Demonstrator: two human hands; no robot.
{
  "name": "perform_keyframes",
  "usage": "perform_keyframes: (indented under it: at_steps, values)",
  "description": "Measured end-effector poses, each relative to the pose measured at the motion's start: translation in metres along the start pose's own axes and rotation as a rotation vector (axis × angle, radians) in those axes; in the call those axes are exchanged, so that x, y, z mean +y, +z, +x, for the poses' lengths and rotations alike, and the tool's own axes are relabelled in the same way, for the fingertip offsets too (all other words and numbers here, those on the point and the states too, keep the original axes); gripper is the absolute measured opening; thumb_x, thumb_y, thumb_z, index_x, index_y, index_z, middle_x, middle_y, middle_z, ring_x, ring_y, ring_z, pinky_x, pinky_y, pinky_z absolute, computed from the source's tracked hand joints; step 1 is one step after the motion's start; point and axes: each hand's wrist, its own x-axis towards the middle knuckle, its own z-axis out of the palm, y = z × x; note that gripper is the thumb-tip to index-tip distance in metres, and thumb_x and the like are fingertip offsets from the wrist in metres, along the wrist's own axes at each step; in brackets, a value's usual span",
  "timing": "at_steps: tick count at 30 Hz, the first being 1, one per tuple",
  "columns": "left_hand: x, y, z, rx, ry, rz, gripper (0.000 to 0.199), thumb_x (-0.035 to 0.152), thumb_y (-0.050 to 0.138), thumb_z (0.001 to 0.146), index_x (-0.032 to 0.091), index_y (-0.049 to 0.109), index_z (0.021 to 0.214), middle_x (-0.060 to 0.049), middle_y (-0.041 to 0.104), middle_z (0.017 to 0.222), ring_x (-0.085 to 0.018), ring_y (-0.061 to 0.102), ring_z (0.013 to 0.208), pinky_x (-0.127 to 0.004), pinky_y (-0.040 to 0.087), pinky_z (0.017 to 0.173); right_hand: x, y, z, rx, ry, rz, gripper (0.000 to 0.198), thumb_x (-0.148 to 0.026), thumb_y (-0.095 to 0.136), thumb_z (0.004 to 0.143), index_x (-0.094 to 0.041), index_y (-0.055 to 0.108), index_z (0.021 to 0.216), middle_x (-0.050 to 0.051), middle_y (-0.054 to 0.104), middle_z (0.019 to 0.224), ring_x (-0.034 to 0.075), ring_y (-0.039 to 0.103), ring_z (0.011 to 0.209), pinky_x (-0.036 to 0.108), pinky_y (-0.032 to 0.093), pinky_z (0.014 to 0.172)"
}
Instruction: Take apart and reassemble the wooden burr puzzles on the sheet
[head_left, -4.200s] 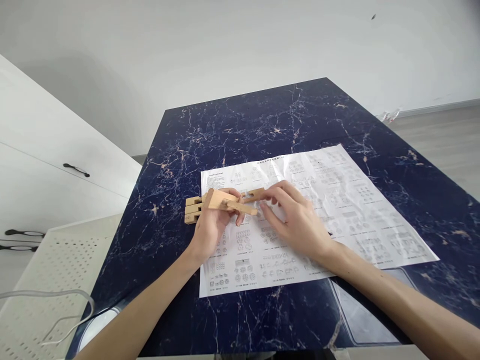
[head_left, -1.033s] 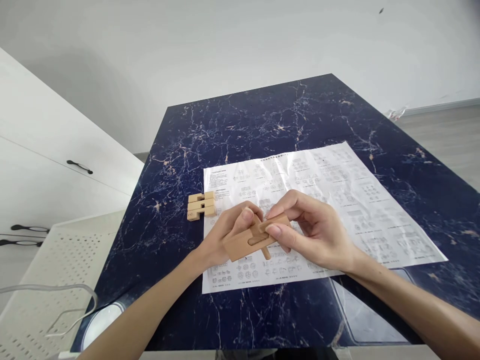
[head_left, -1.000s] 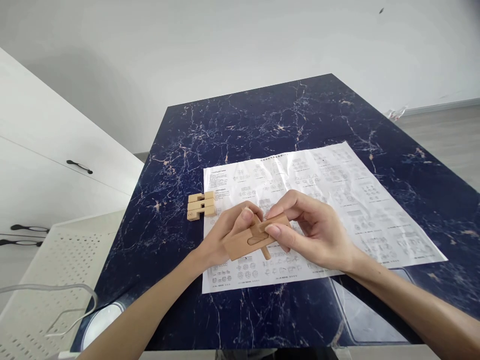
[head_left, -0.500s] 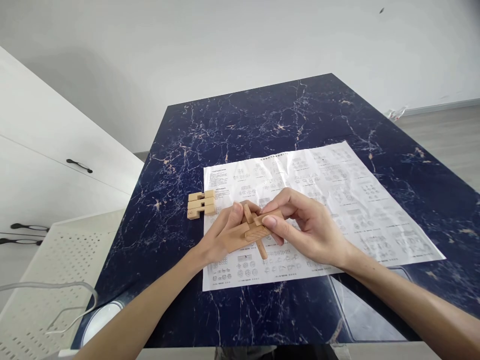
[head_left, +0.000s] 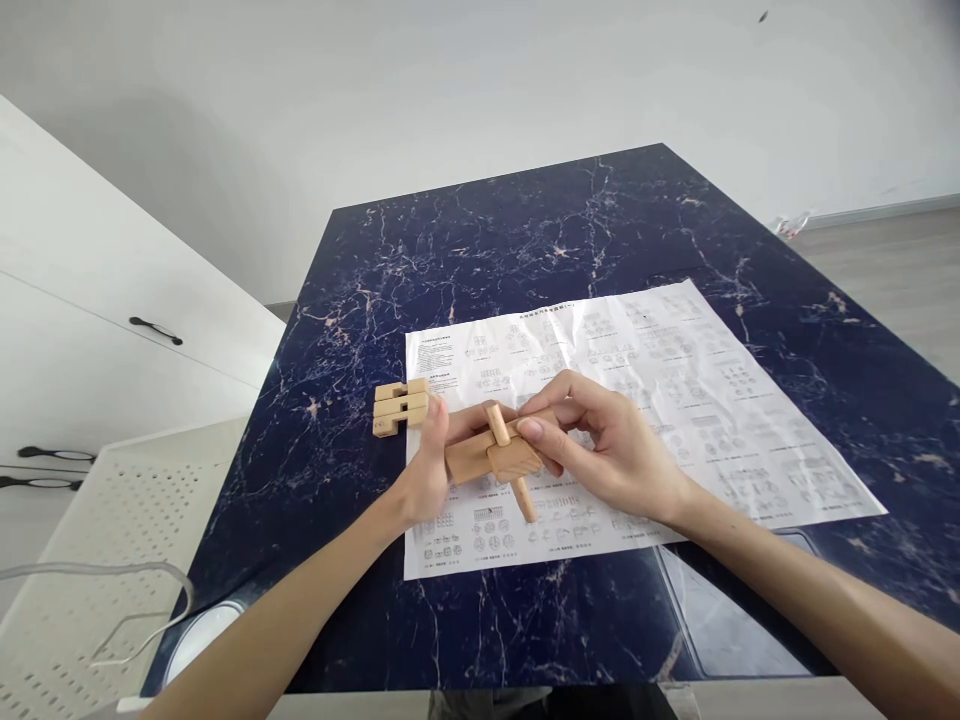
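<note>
Above the printed sheet, a wooden interlocking puzzle point(head_left: 514, 462) is held between both my hands. Its flat pieces cross one another, and a round wooden peg point(head_left: 526, 502) sticks out at the top and bottom. My left hand point(head_left: 429, 462) supports the puzzle from the left; its thumb is raised and its other fingers are mostly hidden behind the wood. My right hand point(head_left: 607, 445) pinches the right end between thumb and fingers. Just beyond my left thumb lie several notched wooden blocks point(head_left: 400, 408), set side by side at the sheet's left edge.
The wrinkled paper sheet point(head_left: 667, 400) with printed diagrams lies on a dark blue marbled table point(head_left: 465, 260). A flat glossy panel point(head_left: 731, 610) is under my right forearm. At left are a round white object point(head_left: 201, 640), a cable point(head_left: 161, 568) and white cabinets point(head_left: 97, 270).
My left thumb has lifted off the wood and now points upward. The puzzle has tilted, and its peg shows more at the top. My right hand keeps its pinch.
</note>
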Motion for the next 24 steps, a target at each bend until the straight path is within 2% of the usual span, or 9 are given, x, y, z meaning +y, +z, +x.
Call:
perform_keyframes:
  at_steps: [3, 5, 8, 10, 13, 18, 24]
  values:
    - [-0.001, 0.000, 0.001, -0.007, 0.014, -0.014, 0.100, 0.092, 0.014, 0.095, 0.014, 0.074, 0.110, -0.017, 0.077, 0.102, -0.035, 0.071, 0.108, -0.049, 0.053, 0.096, 0.000, 0.000, 0.001, -0.012, 0.040, 0.047, 0.020, -0.040, 0.068, 0.106, -0.020, 0.064, 0.103, -0.002, 0.068, 0.069, 0.012, 0.059, 0.056, 0.026, 0.045, 0.055]
    - [-0.002, 0.000, 0.002, -0.032, 0.012, -0.041, 0.097, 0.092, 0.017, 0.095, 0.015, 0.074, 0.111, -0.016, 0.077, 0.098, -0.033, 0.072, 0.102, -0.046, 0.055, 0.092, -0.001, -0.001, 0.002, -0.027, 0.074, 0.113, 0.021, -0.041, 0.068, 0.106, -0.020, 0.063, 0.104, -0.005, 0.062, 0.063, 0.011, 0.054, 0.054, 0.025, 0.041, 0.052]
    - [-0.004, -0.001, 0.003, -0.029, -0.004, -0.042, 0.086, 0.089, 0.027, 0.097, 0.017, 0.072, 0.109, -0.010, 0.073, 0.080, -0.022, 0.068, 0.072, -0.034, 0.055, 0.069, -0.005, -0.003, 0.005, -0.071, 0.136, 0.239, 0.022, -0.043, 0.065, 0.107, -0.021, 0.061, 0.105, -0.009, 0.052, 0.057, 0.009, 0.038, 0.048, 0.024, 0.028, 0.046]
    - [-0.007, -0.001, 0.003, -0.021, 0.000, -0.028, 0.073, 0.082, 0.032, 0.102, 0.018, 0.068, 0.108, -0.003, 0.066, 0.067, -0.014, 0.055, 0.051, -0.026, 0.046, 0.050, -0.006, -0.005, 0.008, -0.122, 0.206, 0.327, 0.024, -0.045, 0.063, 0.107, -0.021, 0.060, 0.106, -0.010, 0.048, 0.055, 0.008, 0.030, 0.046, 0.023, 0.022, 0.043]
    - [-0.008, -0.001, 0.002, -0.065, 0.025, -0.037, 0.056, 0.072, 0.035, 0.108, 0.021, 0.057, 0.113, 0.001, 0.064, 0.064, -0.010, 0.046, 0.039, -0.021, 0.037, 0.039, -0.005, -0.005, 0.009, -0.180, 0.312, 0.455, 0.028, -0.049, 0.064, 0.106, -0.021, 0.058, 0.102, -0.012, 0.045, 0.053, 0.007, 0.025, 0.043, 0.022, 0.018, 0.042]
    - [-0.007, 0.003, 0.002, -0.093, 0.066, -0.032, 0.043, 0.063, 0.036, 0.111, 0.023, 0.049, 0.106, 0.002, 0.069, 0.067, -0.007, 0.044, 0.033, -0.016, 0.032, 0.034, -0.001, -0.004, 0.010, -0.233, 0.403, 0.600, 0.034, -0.050, 0.069, 0.103, -0.021, 0.056, 0.092, -0.011, 0.045, 0.054, 0.005, 0.024, 0.042, 0.021, 0.020, 0.042]
    - [-0.001, 0.006, 0.003, 0.030, 0.162, 0.103, 0.042, 0.057, 0.046, 0.111, 0.020, 0.053, 0.093, 0.001, 0.062, 0.068, -0.011, 0.057, 0.052, -0.022, 0.044, 0.049, 0.001, -0.006, 0.011, -0.263, 0.467, 0.709, 0.031, -0.046, 0.069, 0.104, -0.020, 0.058, 0.091, -0.012, 0.038, 0.057, 0.005, 0.018, 0.044, 0.019, 0.018, 0.040]
